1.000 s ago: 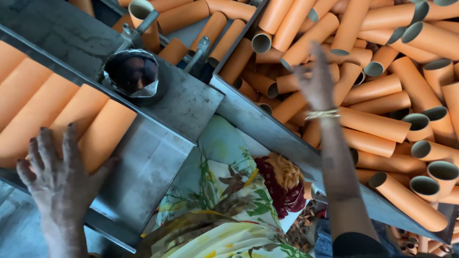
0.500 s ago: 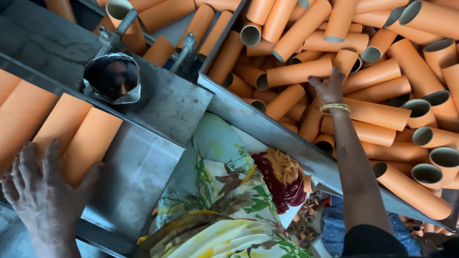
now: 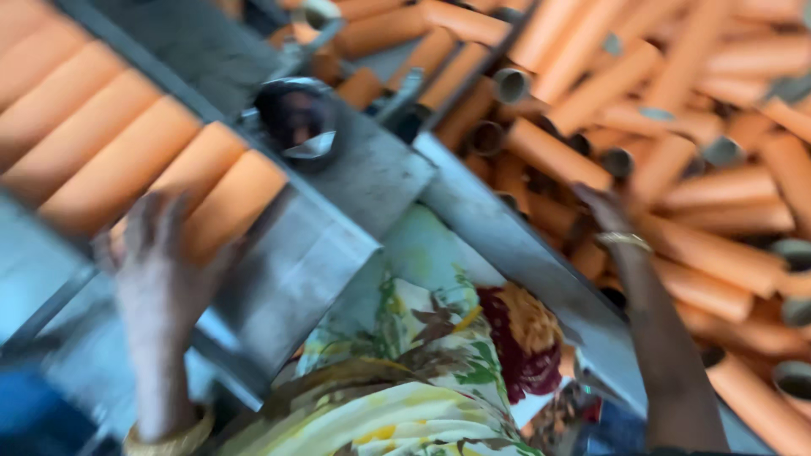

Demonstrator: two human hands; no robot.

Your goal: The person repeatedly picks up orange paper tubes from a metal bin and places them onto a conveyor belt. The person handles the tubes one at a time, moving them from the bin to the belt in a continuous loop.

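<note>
**A:** What do the hands hold at this moment?

**B:** The left hand (image 3: 165, 274) lies flat, fingers spread, gripping nothing. It rests on the near ends of the row of orange tubes (image 3: 127, 160) and the grey metal chute (image 3: 287, 279) just below them. The right hand (image 3: 604, 211) is sunk among the heap of loose orange tubes (image 3: 676, 169). The frame is blurred there, so I cannot tell whether its fingers close on a tube or merely touch one.

**A:** What lies between the two hands?

**B:** A grey metal rail (image 3: 515, 262) runs on a slant between them, walling the heap off from the chute. The right forearm crosses over it. A gold bangle (image 3: 623, 241) sits at that wrist; a second bangle (image 3: 169, 439) shows at the left.

**A:** And further out?

**B:** Above the chute stands a dark, round metal fitting (image 3: 297, 118) with a shiny rim, bolted to a grey plate. Below, between the arms, is a flowered cloth (image 3: 439, 355) in yellow, green and dark red.

**A:** Any labels or markings?

**B:** None readable. The tubes are plain orange with open grey ends.

**A:** How many tubes?

**B:** About six lie side by side in the row at left. The heap at right holds too many to count, several dozen at least.
</note>
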